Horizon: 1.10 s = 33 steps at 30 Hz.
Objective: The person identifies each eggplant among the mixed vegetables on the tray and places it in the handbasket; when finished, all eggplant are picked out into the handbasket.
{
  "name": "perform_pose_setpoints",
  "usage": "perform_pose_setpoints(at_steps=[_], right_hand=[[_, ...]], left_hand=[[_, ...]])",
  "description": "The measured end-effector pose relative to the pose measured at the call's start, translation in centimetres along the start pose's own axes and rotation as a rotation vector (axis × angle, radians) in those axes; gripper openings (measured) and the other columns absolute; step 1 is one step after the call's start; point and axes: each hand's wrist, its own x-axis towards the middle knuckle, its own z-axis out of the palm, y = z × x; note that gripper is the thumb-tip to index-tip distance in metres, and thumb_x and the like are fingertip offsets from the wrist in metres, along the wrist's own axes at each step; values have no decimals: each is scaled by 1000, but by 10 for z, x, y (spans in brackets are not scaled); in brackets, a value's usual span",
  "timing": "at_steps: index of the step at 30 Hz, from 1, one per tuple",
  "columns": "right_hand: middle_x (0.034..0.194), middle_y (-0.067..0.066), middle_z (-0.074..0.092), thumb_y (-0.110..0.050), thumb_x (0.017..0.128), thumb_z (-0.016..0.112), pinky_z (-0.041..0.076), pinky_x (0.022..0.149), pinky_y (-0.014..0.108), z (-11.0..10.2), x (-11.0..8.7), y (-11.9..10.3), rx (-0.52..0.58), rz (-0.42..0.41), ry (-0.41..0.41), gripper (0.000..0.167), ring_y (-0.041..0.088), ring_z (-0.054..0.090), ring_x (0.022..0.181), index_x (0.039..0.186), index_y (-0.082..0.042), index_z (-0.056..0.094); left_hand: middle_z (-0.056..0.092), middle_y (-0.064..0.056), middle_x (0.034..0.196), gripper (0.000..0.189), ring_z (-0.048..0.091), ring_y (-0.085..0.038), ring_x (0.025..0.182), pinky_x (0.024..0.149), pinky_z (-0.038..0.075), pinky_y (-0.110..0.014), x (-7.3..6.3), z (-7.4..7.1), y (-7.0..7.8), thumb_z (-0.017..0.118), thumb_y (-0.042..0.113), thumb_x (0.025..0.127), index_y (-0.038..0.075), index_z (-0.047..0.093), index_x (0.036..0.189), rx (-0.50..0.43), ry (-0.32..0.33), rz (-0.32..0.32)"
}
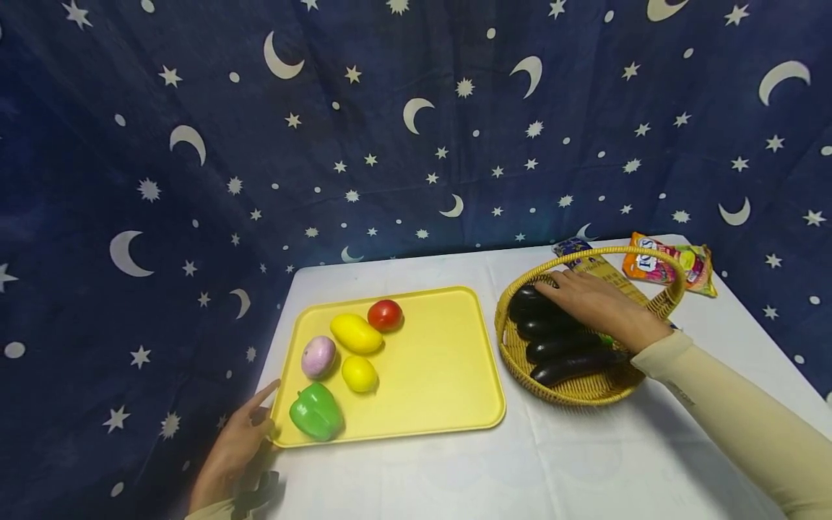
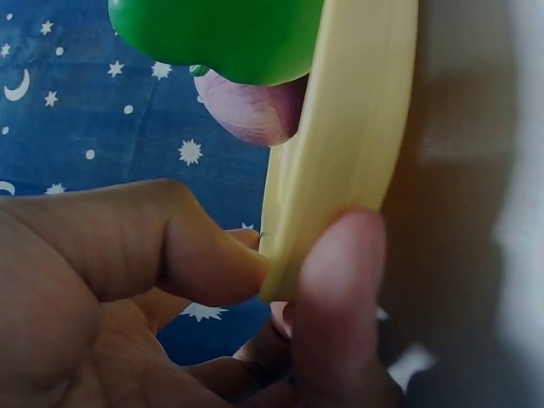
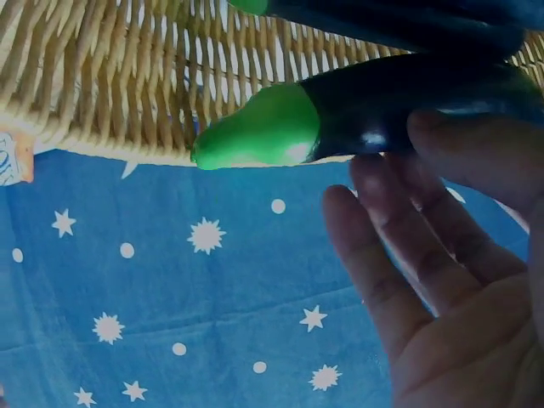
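At the near-left corner of the yellow tray point(image 1: 429, 361), my left hand point(image 1: 235, 442) pinches the rim between thumb and finger, as the left wrist view shows. On the tray's left side lie a green bell pepper point(image 1: 316, 412), a purple-pink round vegetable point(image 1: 318, 357), a lemon point(image 1: 360, 374), a yellow mango-like fruit point(image 1: 355, 334) and a tomato point(image 1: 386, 315). My right hand point(image 1: 601, 303) reaches into the wicker basket point(image 1: 520, 368) and holds the farthest eggplant point(image 3: 365, 110), thumb on one side and fingers on the other. Several more dark eggplants point(image 1: 572, 367) lie beside it.
The basket's tall handle point(image 1: 676, 271) arches over my right hand. Behind the basket lie a blue and yellow packet point(image 1: 601, 269) and an orange snack bag point(image 1: 669, 266). A white cloth covers the table point(image 1: 416, 477); a blue star-patterned curtain point(image 1: 390, 144) hangs behind.
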Motion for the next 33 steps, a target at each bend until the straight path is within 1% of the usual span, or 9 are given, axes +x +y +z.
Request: perform_pose_setpoints(at_steps=[9,14,18,22,26,29,31,32,33], right_hand=[[131,26,62,14,95,62,58,89,62,5,2,-1,-55,18,18,53,45,66,115,142,-10,52],[134,26,59,14,96,60,56,91,64,-3,-6,-5,-58,42,-29,62,47,62,120,152,-11,49],[133,23,58,12,100,55,53,99,66,-14,-21,-12,-23,70,-61,64,44,59,125,157,-13,47],[130,20,60,9,97,59,52,103,65,-22,-40,-20,-16,50,15,63,42,61,123,156,-12,51],[127,19,64,1,93,69,55,97,62,-26,-54,-28,-27,16,138,63,41,65,116,152,-14,54],[118,16,65,-21,110,51,58,90,56,-24,-60,-36,-2,-24,215,40,35,67,106,149,-16,57],[112,12,65,-34,113,32,59,84,52,-22,-62,-41,17,-66,266,46,31,66,98,147,-16,59],[111,11,64,-35,112,26,58,82,50,-21,-63,-44,25,-86,284,51,29,66,97,146,-16,59],[111,10,64,-35,112,27,59,81,49,-21,-63,-47,30,-103,299,51,28,65,96,146,-16,59]], left_hand=[[61,-26,123,86,63,-21,81,62,58,-32,1,3,-4,54,-10,88,16,35,167,-24,0,3],[63,-27,122,86,63,-21,84,62,56,-32,1,2,-4,54,-11,87,16,36,167,-12,15,4],[64,-26,121,87,63,-22,84,63,56,-32,0,2,-4,54,-11,87,15,36,167,6,20,-1],[64,-26,119,86,63,-22,85,65,54,-31,-1,2,-3,54,-10,87,15,35,167,39,22,-4],[66,-25,117,85,61,-23,87,69,50,-30,-2,1,0,55,-9,88,15,34,168,93,23,12],[68,-24,112,86,60,-22,85,67,47,-29,-2,-1,1,55,-9,86,13,35,167,130,25,31],[69,-24,110,86,59,-22,83,66,46,-29,-3,-1,2,55,-9,85,11,35,167,147,25,38],[69,-26,111,85,59,-22,82,65,46,-29,-4,-1,2,54,-9,85,9,35,166,152,23,41],[69,-28,113,83,60,-22,83,66,47,-30,-4,-1,3,54,-8,87,8,35,166,159,21,42]])
